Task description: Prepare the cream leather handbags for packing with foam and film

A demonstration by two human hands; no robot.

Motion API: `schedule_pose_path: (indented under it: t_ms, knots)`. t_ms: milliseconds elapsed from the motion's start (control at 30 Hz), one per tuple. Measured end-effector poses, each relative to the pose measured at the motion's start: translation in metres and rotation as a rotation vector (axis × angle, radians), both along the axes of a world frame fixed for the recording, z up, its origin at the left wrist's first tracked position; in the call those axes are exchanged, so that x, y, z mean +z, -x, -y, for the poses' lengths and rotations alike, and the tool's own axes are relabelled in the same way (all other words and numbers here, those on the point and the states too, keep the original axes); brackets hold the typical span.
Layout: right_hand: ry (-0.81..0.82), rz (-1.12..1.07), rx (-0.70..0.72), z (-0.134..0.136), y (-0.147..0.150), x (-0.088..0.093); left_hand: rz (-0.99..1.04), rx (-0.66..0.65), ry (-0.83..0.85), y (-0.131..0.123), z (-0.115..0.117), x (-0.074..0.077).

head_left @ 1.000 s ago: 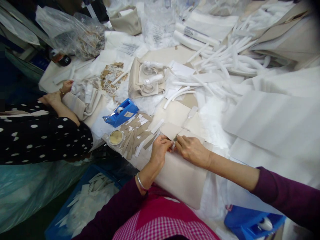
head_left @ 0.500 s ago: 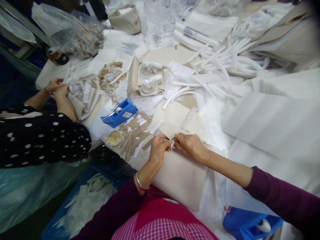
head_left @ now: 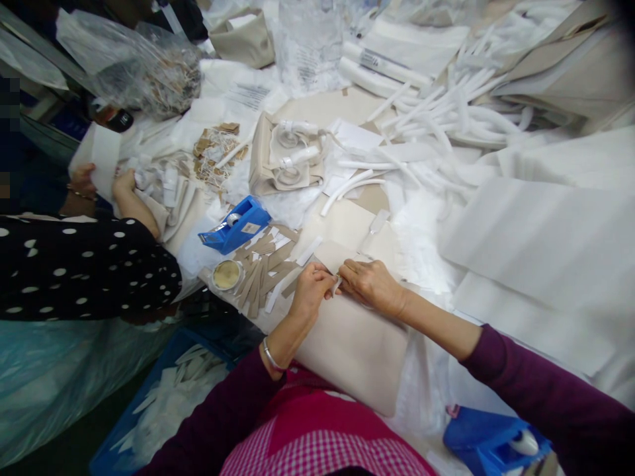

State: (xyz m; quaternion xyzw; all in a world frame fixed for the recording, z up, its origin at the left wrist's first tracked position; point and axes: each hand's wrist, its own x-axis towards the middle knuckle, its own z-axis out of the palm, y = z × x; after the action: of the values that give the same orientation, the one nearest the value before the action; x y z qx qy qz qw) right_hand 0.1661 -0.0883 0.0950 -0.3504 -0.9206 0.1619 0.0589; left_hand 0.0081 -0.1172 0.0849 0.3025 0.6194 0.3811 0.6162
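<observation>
A cream bag [head_left: 354, 350] lies flat on the table in front of me. My left hand [head_left: 310, 291] and my right hand [head_left: 370, 284] meet at its top edge. Both are closed in a pinch on a small metal fitting wrapped in a white strip [head_left: 337, 283]. Just behind my fingers lies a cream flap [head_left: 331, 254]. A pile of tan and white strips [head_left: 265, 268] and a small round tin [head_left: 227, 274] lie left of my left hand.
A blue tape dispenser [head_left: 238, 223] stands beyond the strips. A second blue dispenser [head_left: 496, 446] is at the lower right. A co-worker in a dotted black sleeve [head_left: 84, 264] holds a white sheet [head_left: 102, 158] at the left. White foam tubes [head_left: 446, 112] and cream bags [head_left: 285, 155] crowd the far table. A blue crate [head_left: 163, 403] stands below.
My hands have kept pinching at the bag's top edge and shifted slightly. The co-worker's hands have moved left and lifted a white sheet.
</observation>
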Motion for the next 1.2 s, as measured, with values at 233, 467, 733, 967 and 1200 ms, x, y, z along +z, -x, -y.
schedule_pose_path:
  t_ms: [233,467,733,967,1200]
  knots:
    - [0.124,-0.095,0.044,-0.026,0.005,0.003,0.076,-0.014,0.039,-0.004,0.013,0.0]
    - [0.657,-0.727,-0.568,-0.026,-0.01,-0.024,0.082,0.022,0.013,0.002,0.016,-0.007]
    - [0.603,-0.75,-0.317,0.0,-0.023,-0.02,0.088,0.021,-0.004,0.003,0.017,-0.005]
    - [0.157,-0.302,-0.107,0.012,-0.011,-0.004,0.072,0.016,-0.036,0.0,0.016,-0.006]
    - [-0.066,0.002,0.061,0.012,-0.002,0.012,0.068,0.051,-0.04,-0.002,0.013,-0.001]
